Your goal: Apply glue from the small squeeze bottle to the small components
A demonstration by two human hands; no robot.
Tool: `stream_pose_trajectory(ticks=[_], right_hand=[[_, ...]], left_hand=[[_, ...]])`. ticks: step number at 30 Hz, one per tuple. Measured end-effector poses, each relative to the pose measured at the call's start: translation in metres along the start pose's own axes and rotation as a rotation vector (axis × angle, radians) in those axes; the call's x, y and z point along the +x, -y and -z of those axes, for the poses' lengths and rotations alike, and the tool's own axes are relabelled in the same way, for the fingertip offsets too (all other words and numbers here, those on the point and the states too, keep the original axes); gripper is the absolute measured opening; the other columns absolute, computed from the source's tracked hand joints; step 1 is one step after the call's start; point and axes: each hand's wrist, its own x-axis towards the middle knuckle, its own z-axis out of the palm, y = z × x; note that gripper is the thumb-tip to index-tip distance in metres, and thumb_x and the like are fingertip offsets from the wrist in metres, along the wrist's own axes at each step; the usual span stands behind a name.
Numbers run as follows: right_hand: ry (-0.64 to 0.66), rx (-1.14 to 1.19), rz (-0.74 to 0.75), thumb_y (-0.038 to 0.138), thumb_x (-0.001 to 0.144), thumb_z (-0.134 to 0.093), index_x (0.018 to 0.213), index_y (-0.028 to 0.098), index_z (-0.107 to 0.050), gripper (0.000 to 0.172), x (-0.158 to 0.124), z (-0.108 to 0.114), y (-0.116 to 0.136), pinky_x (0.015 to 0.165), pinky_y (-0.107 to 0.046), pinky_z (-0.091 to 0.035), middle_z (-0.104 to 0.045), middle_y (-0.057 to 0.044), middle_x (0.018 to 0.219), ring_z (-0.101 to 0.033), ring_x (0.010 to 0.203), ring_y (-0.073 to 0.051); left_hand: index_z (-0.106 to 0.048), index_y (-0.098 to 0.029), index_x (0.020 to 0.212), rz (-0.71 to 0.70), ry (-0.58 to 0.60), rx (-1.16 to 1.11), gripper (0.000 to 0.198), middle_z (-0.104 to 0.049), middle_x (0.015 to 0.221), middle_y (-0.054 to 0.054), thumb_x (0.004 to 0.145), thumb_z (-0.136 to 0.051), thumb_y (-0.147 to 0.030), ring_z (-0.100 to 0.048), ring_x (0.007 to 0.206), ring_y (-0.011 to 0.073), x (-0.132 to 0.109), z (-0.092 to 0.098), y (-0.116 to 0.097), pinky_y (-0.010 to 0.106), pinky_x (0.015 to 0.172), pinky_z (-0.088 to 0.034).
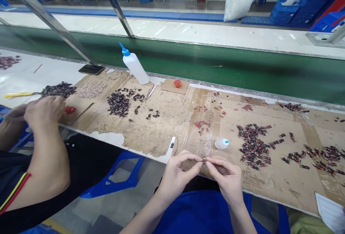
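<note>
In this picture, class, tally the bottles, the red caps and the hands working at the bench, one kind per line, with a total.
Bottles: 2, the upright squeeze bottle and the small bottle lying down.
Red caps: 2, cap on cardboard and cap by co-worker.
Hands: 3, left hand, right hand, co-worker's hand.
Total: 7

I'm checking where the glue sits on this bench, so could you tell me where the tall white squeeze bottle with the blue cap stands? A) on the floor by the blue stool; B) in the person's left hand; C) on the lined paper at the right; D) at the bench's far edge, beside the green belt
D: the white squeeze bottle stands tilted at the far edge of the bench, right beside the green belt, away from both hands.
</note>
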Motion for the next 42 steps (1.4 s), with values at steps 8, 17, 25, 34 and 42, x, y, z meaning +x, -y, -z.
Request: stream_pose_trajectory(ticks=[8, 17, 25, 34, 42], right_hand=[[0.011, 0.062, 0.096, 0.025, 0.072, -0.076, 0.068, 0.023, -0.076, 0.004, 0.002, 0.002, -0.003, 0.057, -0.027, -0.056, -0.071, -0.004, 0.064, -0.067, 0.061, -0.017], [-0.007, 0.035, 0.163, 0.024, 0.072, -0.075, 0.066, 0.022, -0.075, 0.006, 0.001, 0.018, -0.004, 0.053, -0.028, -0.055, -0.068, -0.003, 0.059, -0.064, 0.057, -0.016], [-0.518, -0.168, 0.014, 0.038, 0.067, -0.080, 0.078, 0.018, -0.074, 0.024, -0.005, 0.076, -0.024, 0.069, -0.036, -0.059, -0.073, -0.008, 0.076, -0.068, 0.069, -0.021], [-0.421, -0.629, 0.282, 0.044, 0.076, -0.072, 0.104, 0.018, -0.070, 0.038, 0.011, 0.073, -0.022, 0.090, -0.045, -0.051, -0.068, -0.012, 0.104, -0.063, 0.098, -0.026], [-0.104, -0.750, 0.305, 0.058, 0.083, -0.058, 0.109, 0.021, -0.065, 0.046, 0.032, 0.035, -0.044, 0.089, -0.046, -0.048, -0.068, -0.012, 0.106, -0.057, 0.102, -0.029]], left_hand=[[-0.075, -0.019, 0.078, -0.036, 0.023, 0.050, 0.007, -0.073, 0.073, 0.003, 0.078, -0.069, -0.020, -0.067, 0.069, 0.0157, -0.001, -0.001, 0.002, 0.024, 0.068, -0.054], [-0.071, -0.019, 0.095, -0.033, 0.185, 0.078, 0.014, -0.073, 0.084, 0.005, 0.083, -0.065, -0.023, -0.068, 0.081, 0.0178, 0.002, -0.011, 0.000, 0.029, 0.080, -0.055], [-0.070, -0.021, 0.096, -0.332, 0.139, 0.556, 0.020, -0.072, 0.096, 0.006, 0.093, -0.051, -0.017, -0.063, 0.095, 0.0228, 0.069, -0.001, 0.040, 0.040, 0.088, -0.050], [-0.068, -0.022, 0.084, -0.394, 0.169, 0.911, 0.018, -0.064, 0.085, 0.005, 0.091, -0.054, -0.015, -0.054, 0.084, 0.0210, 0.094, -0.008, 0.065, 0.032, 0.074, -0.048], [-0.064, -0.018, 0.105, -0.403, -0.111, 0.967, 0.020, -0.065, 0.093, 0.008, 0.093, -0.048, -0.016, -0.054, 0.089, 0.0238, 0.104, 0.058, 0.043, 0.037, 0.083, -0.047]])
